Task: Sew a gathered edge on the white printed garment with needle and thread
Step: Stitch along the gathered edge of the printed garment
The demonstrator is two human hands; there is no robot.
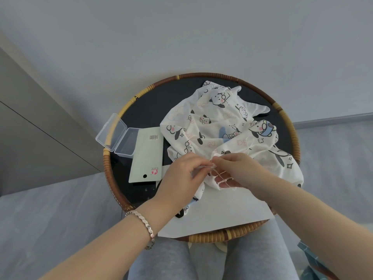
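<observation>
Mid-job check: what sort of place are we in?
Probably a room at home, not a workshop: a round dark-topped table with woven rattan rim, holding the white printed garment, stands by a plain pale wall, next to a grey cloth-covered seat or bed.

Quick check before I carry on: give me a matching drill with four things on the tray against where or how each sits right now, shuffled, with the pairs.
Things
1. clear plastic box
2. pale green card
3. white printed garment
4. white sheet

States
A. pinched at its edge by the left hand and the right hand
B. lid open, across the left rim of the woven tray
C. flat at the near rim, partly under the garment
D. flat, barcode up, between box and garment

Pairs: 1-B, 2-D, 3-A, 4-C
</observation>
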